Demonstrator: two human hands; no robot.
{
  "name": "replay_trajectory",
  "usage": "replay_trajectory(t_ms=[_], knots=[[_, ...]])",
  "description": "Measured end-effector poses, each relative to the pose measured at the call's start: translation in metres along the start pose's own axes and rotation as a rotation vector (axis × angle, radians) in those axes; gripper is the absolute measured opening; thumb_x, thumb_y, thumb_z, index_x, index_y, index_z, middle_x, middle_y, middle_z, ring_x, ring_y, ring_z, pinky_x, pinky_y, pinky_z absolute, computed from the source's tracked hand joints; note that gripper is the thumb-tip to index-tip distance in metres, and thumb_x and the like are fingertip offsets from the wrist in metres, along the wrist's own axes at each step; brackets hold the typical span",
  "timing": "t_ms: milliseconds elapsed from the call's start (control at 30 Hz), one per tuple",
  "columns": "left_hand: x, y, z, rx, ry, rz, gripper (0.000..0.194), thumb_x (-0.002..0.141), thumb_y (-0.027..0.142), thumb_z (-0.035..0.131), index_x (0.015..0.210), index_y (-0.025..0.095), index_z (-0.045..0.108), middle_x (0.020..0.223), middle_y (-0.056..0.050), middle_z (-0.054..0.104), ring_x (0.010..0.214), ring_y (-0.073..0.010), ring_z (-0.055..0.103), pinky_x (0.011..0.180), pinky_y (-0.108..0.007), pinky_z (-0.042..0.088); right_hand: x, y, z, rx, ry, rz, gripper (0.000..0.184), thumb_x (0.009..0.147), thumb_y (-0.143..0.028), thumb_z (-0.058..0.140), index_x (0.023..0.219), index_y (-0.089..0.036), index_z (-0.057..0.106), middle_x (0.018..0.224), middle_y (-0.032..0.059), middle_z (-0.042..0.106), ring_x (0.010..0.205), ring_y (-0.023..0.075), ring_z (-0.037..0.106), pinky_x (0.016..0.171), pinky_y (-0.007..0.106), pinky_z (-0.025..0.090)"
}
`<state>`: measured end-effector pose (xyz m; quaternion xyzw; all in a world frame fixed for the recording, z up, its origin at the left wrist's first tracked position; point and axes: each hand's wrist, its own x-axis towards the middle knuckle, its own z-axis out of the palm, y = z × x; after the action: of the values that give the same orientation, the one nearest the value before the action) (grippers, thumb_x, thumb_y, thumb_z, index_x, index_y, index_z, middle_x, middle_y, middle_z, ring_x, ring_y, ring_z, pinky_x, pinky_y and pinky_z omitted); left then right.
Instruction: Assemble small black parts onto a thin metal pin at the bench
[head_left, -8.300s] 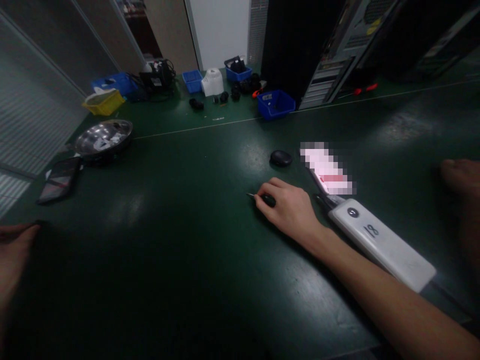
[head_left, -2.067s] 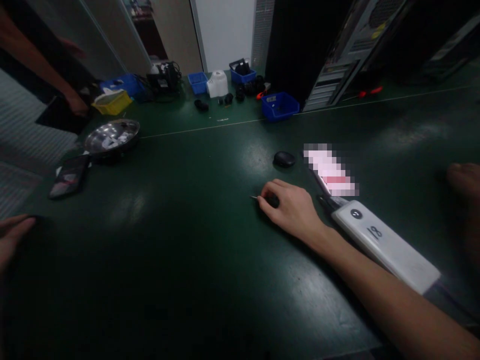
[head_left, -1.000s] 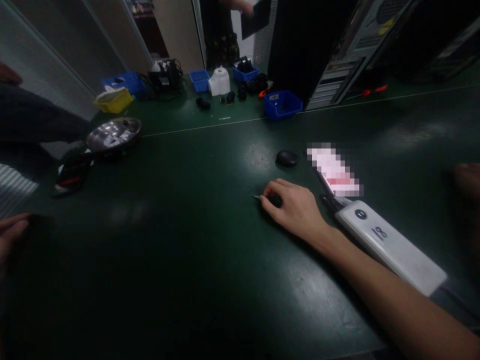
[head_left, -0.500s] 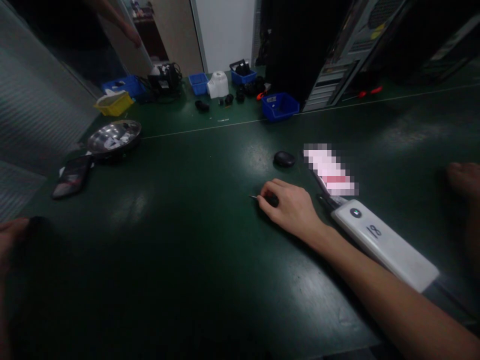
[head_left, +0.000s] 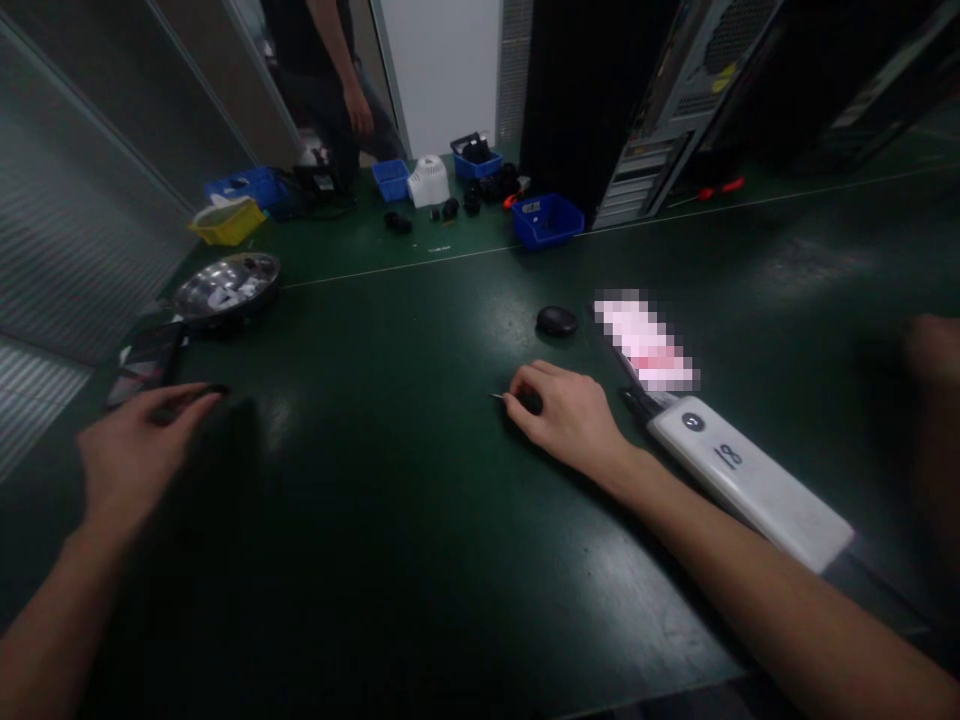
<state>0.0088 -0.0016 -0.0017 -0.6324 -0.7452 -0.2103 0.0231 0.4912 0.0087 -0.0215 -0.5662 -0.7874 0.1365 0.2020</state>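
My left hand (head_left: 139, 440) is above the left side of the green table, closed in a pinch on a small dark piece (head_left: 217, 389); its kind is hard to make out. My right hand (head_left: 562, 410) rests on the table, fingers curled round a small screwdriver (head_left: 532, 400). Its thin metal tip points left, and most of the dark handle is hidden in my palm. Beyond my right hand lies a black, rounded object like a computer mouse (head_left: 556, 321). Near my right forearm is a white power bank (head_left: 750, 480) marked 18, beside a phone with a blurred-out screen (head_left: 645, 340).
A metal bowl (head_left: 229, 285) with white scraps stands at the left, near a dark flat device (head_left: 150, 358). Along the back are a yellow bin (head_left: 229, 222), a blue bin (head_left: 547, 222) and a computer case (head_left: 645, 130). Another person's hand (head_left: 934, 345) is at the right edge; someone stands behind the table.
My left hand has come in from the left edge, moving right and up with the dark piece. My right hand stays nearly still. The person at the back has shifted right in view.
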Motion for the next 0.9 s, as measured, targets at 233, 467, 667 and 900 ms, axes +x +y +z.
replay_trajectory(t_ms=[233, 467, 667, 900], knots=[[-0.018, 0.187, 0.056, -0.386, -0.206, 0.655, 0.025, 0.094, 0.040, 0.060, 0.113, 0.026, 0.069, 0.113, -0.003, 0.069, 0.105, -0.0175, 0.063, 0.092, -0.035, 0.054, 0.001, 0.000, 0.001, 0.000, -0.004, 0.006, 0.016, 0.095, -0.036, 0.057, 0.089, -0.023, 0.064, 0.093, 0.0015, 0.067, 0.073, 0.0154, 0.058, 0.063, 0.029, 0.035], [-0.029, 0.239, 0.096, -0.552, -0.520, 0.641, 0.021, 0.095, 0.035, 0.058, 0.112, 0.024, 0.067, 0.109, -0.003, 0.067, 0.102, -0.0164, 0.060, 0.088, -0.034, 0.051, 0.001, -0.003, 0.001, 0.057, 0.031, 0.033, 0.017, 0.096, -0.038, 0.055, 0.092, -0.023, 0.063, 0.090, 0.0013, 0.068, 0.076, 0.0169, 0.060, 0.068, 0.029, 0.038], [-0.028, 0.233, 0.093, -0.592, -0.562, 0.549, 0.021, 0.094, 0.037, 0.061, 0.112, 0.028, 0.067, 0.110, 0.000, 0.066, 0.096, -0.0143, 0.059, 0.081, -0.030, 0.048, 0.001, -0.004, 0.001, 0.114, 0.003, -0.008, 0.016, 0.097, -0.037, 0.055, 0.095, -0.023, 0.063, 0.090, 0.0005, 0.068, 0.077, 0.0164, 0.060, 0.070, 0.029, 0.039], [-0.028, 0.233, 0.095, -0.639, -0.530, 0.471, 0.019, 0.093, 0.028, 0.065, 0.111, 0.029, 0.068, 0.102, 0.003, 0.066, 0.085, -0.0095, 0.057, 0.076, -0.026, 0.046, 0.001, -0.002, 0.003, 0.089, -0.019, -0.035, 0.015, 0.095, -0.037, 0.057, 0.093, -0.024, 0.064, 0.089, 0.0005, 0.068, 0.076, 0.0162, 0.060, 0.070, 0.029, 0.038]])
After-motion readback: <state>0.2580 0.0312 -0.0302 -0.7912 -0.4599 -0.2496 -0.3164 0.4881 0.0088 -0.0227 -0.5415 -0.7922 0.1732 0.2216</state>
